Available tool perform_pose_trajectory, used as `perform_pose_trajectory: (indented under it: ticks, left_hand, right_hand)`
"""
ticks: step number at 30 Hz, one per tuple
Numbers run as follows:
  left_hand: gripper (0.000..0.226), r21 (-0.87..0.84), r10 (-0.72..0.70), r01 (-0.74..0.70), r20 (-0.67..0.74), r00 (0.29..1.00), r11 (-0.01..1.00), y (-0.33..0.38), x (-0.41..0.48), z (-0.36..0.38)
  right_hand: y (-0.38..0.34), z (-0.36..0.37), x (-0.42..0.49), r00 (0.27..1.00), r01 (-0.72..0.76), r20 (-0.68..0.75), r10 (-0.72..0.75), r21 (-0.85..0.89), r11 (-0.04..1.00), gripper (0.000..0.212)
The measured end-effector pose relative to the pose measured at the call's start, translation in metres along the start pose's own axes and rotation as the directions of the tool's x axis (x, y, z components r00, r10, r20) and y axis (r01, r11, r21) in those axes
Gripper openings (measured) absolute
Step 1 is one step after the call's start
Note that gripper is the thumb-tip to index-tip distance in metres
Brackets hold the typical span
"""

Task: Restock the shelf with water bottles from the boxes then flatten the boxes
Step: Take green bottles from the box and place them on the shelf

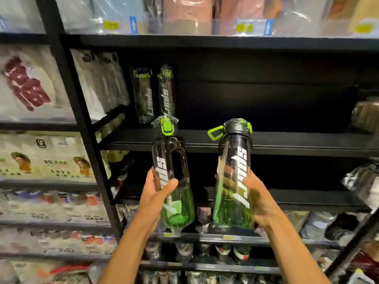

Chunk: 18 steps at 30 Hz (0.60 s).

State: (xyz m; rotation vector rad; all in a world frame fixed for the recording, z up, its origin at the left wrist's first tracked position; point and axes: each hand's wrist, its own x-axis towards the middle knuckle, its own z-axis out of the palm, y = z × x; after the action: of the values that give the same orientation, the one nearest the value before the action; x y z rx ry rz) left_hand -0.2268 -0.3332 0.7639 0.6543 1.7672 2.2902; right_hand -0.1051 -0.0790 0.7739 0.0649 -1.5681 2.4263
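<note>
Water bottles are held up in front of a black shelf [287, 142], one in each hand. The left hand [155, 197] grips the lower body of the left bottle [174, 181], thumb laid across its front and fingers curled behind. This bottle is dark and see-through at the top and green toward the base, with white lettering down its side, a handle opening, and a green flip catch on a lid wrapped in clear film. The right hand [260, 199] is wrapped round the lower half of the right bottle [233, 177], which has the same colouring and lettering and a green loop sticking out to the left of its dark cap. Both bottles are roughly upright, slightly tilted and apart from each other, their caps level with the shelf's front edge; neither rests on it. Toward the left end of that shelf, further back, two matching bottles [155, 95] stand upright side by side. Left of the black upright post [82, 119] hang blurred packaged goods [30, 85]. Lower shelves carry more bottles [223, 253], too blurred to describe.
</note>
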Motion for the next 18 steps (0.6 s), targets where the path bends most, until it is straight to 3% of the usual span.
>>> perform_pose_trajectory:
  ticks: [3,6,8,12,15,18]
  left_hand:
    - [0.082,0.078,0.056,-0.056,0.013,0.998,0.995,0.017,0.044,0.005]
    - [0.071,0.096,0.093,-0.091,-0.008,0.996,0.991,0.030,0.091,0.010]
    - [0.066,0.105,0.111,-0.109,-0.013,0.994,0.989,0.036,0.122,0.013]
    - [0.095,0.187,0.115,-0.113,0.001,0.993,0.976,0.048,0.184,0.020]
    - [0.096,0.218,0.134,-0.141,0.046,0.990,0.966,0.054,0.223,0.031]
    - [0.113,0.241,0.106,-0.115,0.052,0.993,0.964,0.050,0.257,0.046]
  right_hand:
    - [-0.017,-0.012,0.040,1.000,0.026,-0.013,-0.027,-0.072,0.997,0.073]
    - [-0.036,-0.019,0.078,0.995,0.057,-0.075,-0.071,-0.166,0.985,0.090]
    - [-0.047,-0.026,0.104,0.985,0.096,-0.118,-0.128,-0.241,0.966,0.085]
    - [-0.062,-0.040,0.155,0.969,0.155,-0.139,-0.206,-0.313,0.937,0.084]
    - [-0.074,-0.049,0.189,0.961,0.178,-0.133,-0.241,-0.366,0.913,0.081]
    - [-0.085,-0.054,0.215,0.953,0.201,-0.129,-0.274,-0.409,0.890,0.083]
